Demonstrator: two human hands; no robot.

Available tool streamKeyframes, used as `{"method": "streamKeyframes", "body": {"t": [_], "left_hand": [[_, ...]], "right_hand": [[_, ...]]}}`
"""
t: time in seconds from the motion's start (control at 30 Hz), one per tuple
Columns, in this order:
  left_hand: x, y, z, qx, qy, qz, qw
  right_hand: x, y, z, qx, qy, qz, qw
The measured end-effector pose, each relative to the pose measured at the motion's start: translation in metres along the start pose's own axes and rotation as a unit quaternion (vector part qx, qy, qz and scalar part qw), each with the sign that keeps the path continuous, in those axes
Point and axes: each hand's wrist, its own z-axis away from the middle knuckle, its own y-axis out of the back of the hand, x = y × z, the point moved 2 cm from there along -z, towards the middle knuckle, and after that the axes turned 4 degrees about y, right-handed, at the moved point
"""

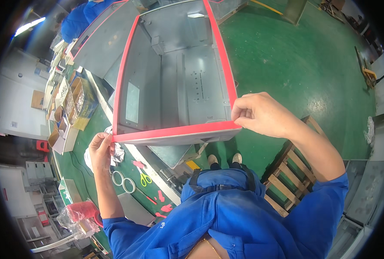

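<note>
Head view: open brown cardboard box [85,115] on the green-topped bench [77,172], holding small pale parts [70,102]. Grey sheet-metal cabinet [148,95] before the person, opening toward the camera, long axis running away from the body. Left hand [100,150] and right hand [263,113]: fingers pinching a flat red strip [179,131], laid crosswise, at the near rim's corners.

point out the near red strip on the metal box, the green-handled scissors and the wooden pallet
Near red strip [176,131]: head view, on its mid-length
Green-handled scissors [145,179]: head view, on the handles
Wooden pallet [292,177]: head view, on a middle slat
</note>
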Motion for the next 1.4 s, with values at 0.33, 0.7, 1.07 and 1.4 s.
{"method": "streamKeyframes", "body": {"t": [0.33,0.7,1.07,1.4], "left_hand": [[-0.001,0.001,-0.001,0.004,-0.006,-0.006,1.000],[-0.001,0.003,-0.001,0.001,-0.001,-0.012,1.000],[0.000,0.002,0.000,0.003,-0.008,-0.021,1.000],[0.009,0.003,0.011,0.060,0.038,-0.096,0.993]], "right_hand": [[-0.001,-0.004,0.004,0.037,0.048,0.051,0.997],[0.029,-0.028,0.029,0.169,-0.062,-0.291,0.940],[0.031,-0.043,0.029,0.184,-0.087,-0.389,0.898],[0.022,-0.044,0.022,0.175,-0.097,-0.397,0.896]]}}
